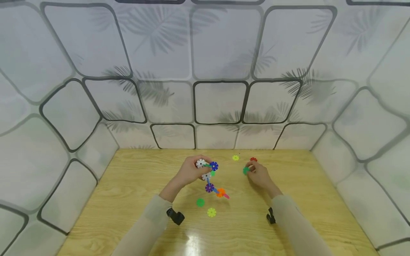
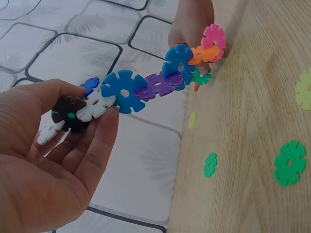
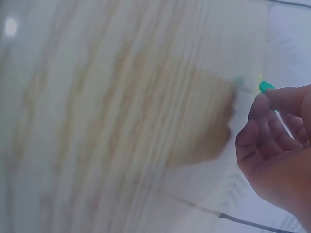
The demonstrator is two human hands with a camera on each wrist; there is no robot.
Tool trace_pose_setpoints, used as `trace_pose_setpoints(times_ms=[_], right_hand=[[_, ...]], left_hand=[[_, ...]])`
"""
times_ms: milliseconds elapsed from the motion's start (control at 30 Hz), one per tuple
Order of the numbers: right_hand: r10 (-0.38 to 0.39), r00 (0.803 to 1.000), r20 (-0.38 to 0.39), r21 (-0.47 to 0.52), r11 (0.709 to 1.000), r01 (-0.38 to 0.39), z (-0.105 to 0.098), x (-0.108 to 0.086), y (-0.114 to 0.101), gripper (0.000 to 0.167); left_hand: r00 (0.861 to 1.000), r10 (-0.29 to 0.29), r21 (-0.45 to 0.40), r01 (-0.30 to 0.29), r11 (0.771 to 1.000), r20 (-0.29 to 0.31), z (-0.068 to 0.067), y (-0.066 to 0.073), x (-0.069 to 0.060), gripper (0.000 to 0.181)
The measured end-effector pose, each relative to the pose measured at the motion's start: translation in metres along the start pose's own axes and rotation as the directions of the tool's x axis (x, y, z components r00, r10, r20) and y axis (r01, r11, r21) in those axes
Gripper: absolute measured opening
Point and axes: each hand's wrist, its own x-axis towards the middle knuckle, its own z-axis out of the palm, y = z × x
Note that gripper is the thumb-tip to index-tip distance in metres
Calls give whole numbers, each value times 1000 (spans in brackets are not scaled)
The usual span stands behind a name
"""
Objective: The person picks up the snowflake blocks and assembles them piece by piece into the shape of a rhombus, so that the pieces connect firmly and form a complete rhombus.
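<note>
My left hand [image 1: 189, 171] grips one end of a chain of interlocked snowflake discs above the table. In the left wrist view the chain runs from a white disc [image 2: 96, 106] through a blue disc [image 2: 124, 92], a purple disc [image 2: 158, 86] and another blue disc [image 2: 179, 63] to an orange disc [image 2: 204, 54] and a pink disc [image 2: 214, 39]. A black disc [image 2: 68, 112] and a dark blue disc [image 2: 90, 86] sit by the fingers. Off to the right, my right hand [image 1: 260, 175] pinches a single green disc [image 1: 245, 170] between thumb and fingers, apart from the chain.
Loose discs lie on the wooden table [image 1: 137, 220]: a green disc [image 1: 200, 202] and a yellow disc [image 1: 211, 212] in front, another yellow disc [image 1: 235, 158] farther back. A red disc [image 1: 253, 159] is just beyond the right hand. Patterned white walls [image 1: 221, 103] enclose the table's back and sides.
</note>
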Motion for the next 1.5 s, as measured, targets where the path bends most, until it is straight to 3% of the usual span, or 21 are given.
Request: trace_pose_setpoints(times_ms=[433, 900, 1233, 1500], right_hand=[[-89, 996, -27, 33, 995, 90, -2, -10, -32, 14], [-239, 969, -67, 62, 968, 243, -5, -23, -74, 8], [-339, 936, -99, 105, 931, 349, -5, -27, -92, 6], [-412, 905, -103, 78, 904, 420, -3, -28, -98, 7]], left_hand=[[1000, -17, -12, 17, 1000, -8, 1, -3, 0, 21], [999, -32, -45, 31, 999, -14, 1, -1, 0, 22], [999, -38, -64, 37, 997, -15, 2, -2, 0, 26], [999, -47, -70, 46, 996, -18, 4, -1, 2, 24]])
